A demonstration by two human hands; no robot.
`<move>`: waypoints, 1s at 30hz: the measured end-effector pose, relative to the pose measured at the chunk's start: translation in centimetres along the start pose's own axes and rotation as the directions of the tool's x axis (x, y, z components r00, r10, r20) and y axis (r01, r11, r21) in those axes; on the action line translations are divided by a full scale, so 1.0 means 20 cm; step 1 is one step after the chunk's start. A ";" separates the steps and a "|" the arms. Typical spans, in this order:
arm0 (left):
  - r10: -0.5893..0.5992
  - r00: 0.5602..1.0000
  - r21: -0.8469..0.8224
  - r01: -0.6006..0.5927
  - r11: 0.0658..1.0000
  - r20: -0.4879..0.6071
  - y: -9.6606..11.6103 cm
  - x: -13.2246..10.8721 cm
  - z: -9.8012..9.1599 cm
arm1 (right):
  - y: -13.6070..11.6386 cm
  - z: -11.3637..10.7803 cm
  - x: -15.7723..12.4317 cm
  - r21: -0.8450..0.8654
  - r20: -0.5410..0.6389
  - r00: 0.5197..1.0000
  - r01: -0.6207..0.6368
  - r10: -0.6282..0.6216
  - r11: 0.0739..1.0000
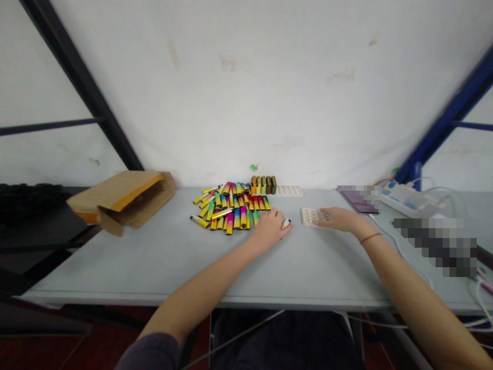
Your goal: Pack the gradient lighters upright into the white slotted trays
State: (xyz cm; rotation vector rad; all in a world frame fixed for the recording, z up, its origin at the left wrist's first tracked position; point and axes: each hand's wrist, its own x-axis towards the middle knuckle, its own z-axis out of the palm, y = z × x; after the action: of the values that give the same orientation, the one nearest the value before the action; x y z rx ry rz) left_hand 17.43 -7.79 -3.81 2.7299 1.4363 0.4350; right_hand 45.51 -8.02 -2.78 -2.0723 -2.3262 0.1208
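My left hand [268, 227] is closed round a lighter [285, 223], whose pale end with a dark tip shows past the fingers; most of it is hidden. Just left of that hand lies a loose pile of shiny rainbow-coloured lighters [229, 222]. My right hand [339, 220] grips the right side of a small white tray with rows of holes [308, 218], its fingers covering part of the tray. Behind, near the wall, a block of lighters [264, 186] stands upright in rows. Beside it lies a second white holed tray [289, 191].
An open brown cardboard box [119, 198] lies on the left of the grey table [154, 272]. On the right are a dark flat phone-like device [358, 199], a white power strip [404, 200] and white cables [404, 252]. A wall closes off the back.
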 end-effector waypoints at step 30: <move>-0.160 0.955 -0.963 0.229 -0.141 0.250 0.01 -0.02 -0.01 | 0.01 0.18 0.04 0.084 -0.166 0.986 0.029 -0.015 0.996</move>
State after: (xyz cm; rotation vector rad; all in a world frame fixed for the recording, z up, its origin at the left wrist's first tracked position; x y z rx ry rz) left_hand 17.29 -8.29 -3.73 1.1163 0.7346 0.9185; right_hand 45.25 -7.29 -6.49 -1.9363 -2.2056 0.0453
